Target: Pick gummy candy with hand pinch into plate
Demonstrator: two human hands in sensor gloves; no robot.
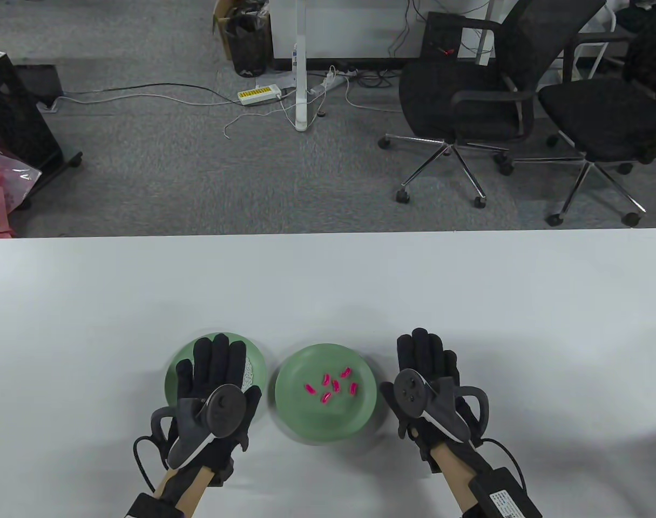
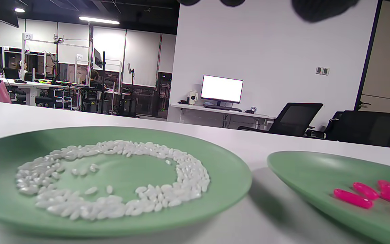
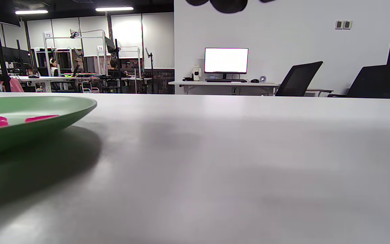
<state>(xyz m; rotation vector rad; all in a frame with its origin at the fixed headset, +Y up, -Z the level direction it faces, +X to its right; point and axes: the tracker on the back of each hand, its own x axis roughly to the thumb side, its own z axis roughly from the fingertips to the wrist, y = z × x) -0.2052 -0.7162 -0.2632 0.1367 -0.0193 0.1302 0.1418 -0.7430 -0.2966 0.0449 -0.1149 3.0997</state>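
The white table (image 1: 328,291) stretches bare from the two green plates to its far edge. The rice plate (image 1: 257,361) lies under the flat, released left hand (image 1: 214,377); just beside it, not touching, the candy plate (image 1: 301,410) holds six pink gummy candies (image 1: 336,386) near its centre. The right hand (image 1: 427,372) rests flat with straight fingers, holding nothing, on bare table just right of that plate's rim.

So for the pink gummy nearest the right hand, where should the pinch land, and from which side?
Pinch the gummy across its narrow middle, coming straight down from above. It is a small elongated piece lying flat on the green plate, apart from its neighbours. The right hand, flat on the table beside the plate, is closest.
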